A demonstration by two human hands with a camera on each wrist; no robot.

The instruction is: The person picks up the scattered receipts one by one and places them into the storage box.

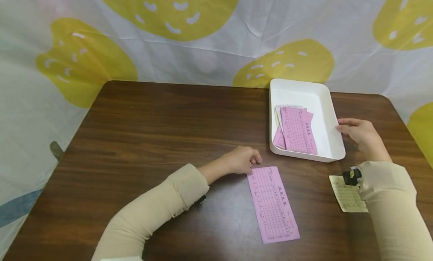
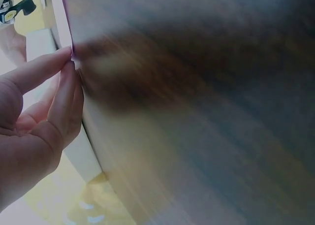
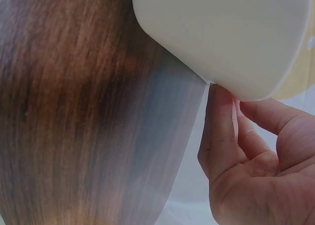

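My left hand [image 1: 241,160] pinches the top left corner of a pink printed slip [image 1: 274,204] between thumb and fingertips. In the left wrist view the slip [image 2: 61,18] appears nearly edge-on, rising from the pinch. At the right, my right hand [image 1: 363,135] holds the side wall of a white shallow tray [image 1: 326,120], thumb at the rim. The right wrist view shows the thumb and fingers of that hand [image 3: 261,151] at the lower edge of the tray [image 3: 221,38]. Inside the tray lies a loose pile of pink slips [image 1: 297,129], with white and yellow paper edges underneath.
A pale yellow printed slip [image 1: 348,195] lies on the brown wooden table [image 1: 162,122], partly hidden by the right wrist and its black wrist device [image 1: 352,176]. Behind the table hangs a white curtain [image 1: 203,62] with yellow shapes.
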